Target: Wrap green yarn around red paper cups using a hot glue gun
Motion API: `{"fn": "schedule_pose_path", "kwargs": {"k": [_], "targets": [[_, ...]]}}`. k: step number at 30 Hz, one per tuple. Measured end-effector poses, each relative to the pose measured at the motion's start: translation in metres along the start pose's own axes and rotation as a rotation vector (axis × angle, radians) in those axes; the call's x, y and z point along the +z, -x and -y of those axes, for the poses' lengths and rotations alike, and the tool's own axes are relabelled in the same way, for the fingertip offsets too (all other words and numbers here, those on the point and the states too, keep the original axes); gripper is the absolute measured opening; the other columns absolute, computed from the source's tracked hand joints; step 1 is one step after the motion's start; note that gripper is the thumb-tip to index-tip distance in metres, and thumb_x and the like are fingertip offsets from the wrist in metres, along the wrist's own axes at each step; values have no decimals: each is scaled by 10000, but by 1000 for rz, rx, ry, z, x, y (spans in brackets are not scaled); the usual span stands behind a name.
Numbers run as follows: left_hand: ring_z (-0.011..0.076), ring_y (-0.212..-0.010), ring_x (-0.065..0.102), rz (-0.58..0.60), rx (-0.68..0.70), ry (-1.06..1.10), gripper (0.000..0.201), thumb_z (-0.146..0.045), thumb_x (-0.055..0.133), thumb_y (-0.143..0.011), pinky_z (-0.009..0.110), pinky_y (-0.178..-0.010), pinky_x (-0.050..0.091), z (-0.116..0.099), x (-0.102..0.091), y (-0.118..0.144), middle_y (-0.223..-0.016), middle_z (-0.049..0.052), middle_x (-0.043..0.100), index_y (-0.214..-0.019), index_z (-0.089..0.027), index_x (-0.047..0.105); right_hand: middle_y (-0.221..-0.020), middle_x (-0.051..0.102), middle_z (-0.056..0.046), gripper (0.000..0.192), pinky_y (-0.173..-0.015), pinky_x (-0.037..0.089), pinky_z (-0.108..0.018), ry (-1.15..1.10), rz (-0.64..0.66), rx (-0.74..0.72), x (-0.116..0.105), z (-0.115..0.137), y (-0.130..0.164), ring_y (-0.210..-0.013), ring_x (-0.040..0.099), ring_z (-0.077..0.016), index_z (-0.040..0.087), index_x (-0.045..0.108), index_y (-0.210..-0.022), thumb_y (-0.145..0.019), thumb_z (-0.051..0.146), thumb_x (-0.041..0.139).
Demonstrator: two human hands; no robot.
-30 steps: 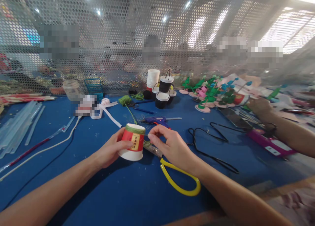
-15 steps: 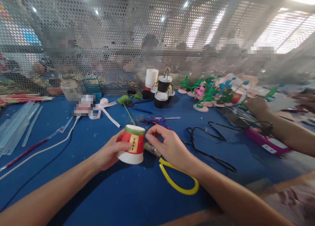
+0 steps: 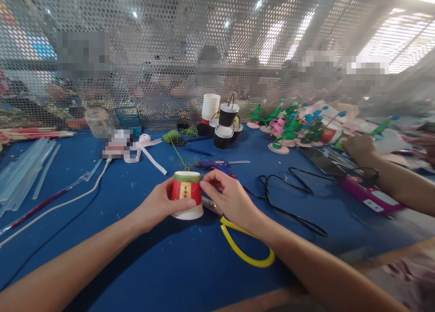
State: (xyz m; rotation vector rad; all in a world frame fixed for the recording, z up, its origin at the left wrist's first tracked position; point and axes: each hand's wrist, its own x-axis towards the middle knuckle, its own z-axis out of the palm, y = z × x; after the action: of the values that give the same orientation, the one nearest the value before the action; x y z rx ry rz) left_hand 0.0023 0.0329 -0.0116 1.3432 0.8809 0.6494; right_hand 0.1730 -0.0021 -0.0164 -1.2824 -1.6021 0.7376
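On blue table [image 3: 136,257], upturned red paper cup [image 3: 186,195] cupped by left hand [image 3: 159,205]; right hand [image 3: 226,196] fingertips pinch green twine [image 3: 178,154] at rim — loose pinch risks wrap slackening; cup could tip toward yellow-handled scissors [image 3: 244,251].

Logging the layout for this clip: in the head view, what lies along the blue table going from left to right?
Clear glue sticks → white ribbon → left hand → red paper cup → right hand → black cord → purple case.
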Motion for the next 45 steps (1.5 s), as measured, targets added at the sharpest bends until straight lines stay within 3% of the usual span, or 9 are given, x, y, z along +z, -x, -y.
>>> {"fn": "schedule_pose_path", "kwargs": {"k": [4, 6, 11, 21, 27, 33, 45], "targets": [[182, -814, 567, -72, 60, -23, 912, -308, 744, -557, 349, -755, 448, -1, 3, 1, -954, 46, 579, -1288, -215, 206, -667, 526, 6, 108, -564, 411, -247, -12, -28, -9, 1, -1, -2, -609, 493, -117, 187, 487, -716, -787, 267, 499], [191, -838, 565, -50, 89, -59, 904, -304, 716, -600, 370, -768, 449, -2, 2, 1, -990, 50, 548, -1301, -251, 148, -670, 520, 8, 102, -566, 408, -248, 4, -38, -20, 1, -2, -2, -611, 489, -116, 189, 486, -713, -782, 262, 506], [197, -881, 547, 0, 137, -101, 774, -278, 669, -654, 373, -786, 440, 0, -3, 0, -1066, 59, 470, -1267, -280, 196, -647, 505, 16, 117, -554, 398, -249, 45, -35, -23, 2, -3, -2, -590, 473, -114, 190, 479, -687, -781, 255, 504], [193, -871, 546, 79, 104, 16, 717, -247, 663, -659, 346, -770, 427, 1, -5, 0, -1009, 30, 514, -1249, -306, 260, -660, 502, 16, 113, -558, 395, -243, 95, -21, -65, 0, 0, -1, -595, 465, -109, 194, 474, -681, -790, 215, 498], [189, -876, 539, 71, 136, -35, 637, -231, 652, -663, 333, -782, 413, 0, -4, 0, -978, 22, 554, -1208, -282, 327, -673, 512, 13, 103, -564, 399, -245, 120, -25, -69, 1, -1, -1, -607, 473, -111, 193, 482, -688, -787, 210, 504], [156, -725, 530, 18, 149, -175, 607, -311, 688, -643, 292, -653, 438, 3, -1, -2, -834, -5, 542, -1143, -250, 350, -668, 523, 7, 103, -580, 413, -254, 130, -27, -57, 4, -3, -2, -616, 489, -117, 191, 491, -684, -784, 203, 510], [168, -748, 556, 22, 103, -50, 630, -293, 692, -631, 310, -676, 440, 2, 0, -1, -849, -4, 556, -1141, -260, 324, -675, 527, 9, 113, -584, 410, -250, 152, -26, -64, 1, 0, -2, -621, 492, -115, 194, 491, -669, -780, 182, 508]]}}
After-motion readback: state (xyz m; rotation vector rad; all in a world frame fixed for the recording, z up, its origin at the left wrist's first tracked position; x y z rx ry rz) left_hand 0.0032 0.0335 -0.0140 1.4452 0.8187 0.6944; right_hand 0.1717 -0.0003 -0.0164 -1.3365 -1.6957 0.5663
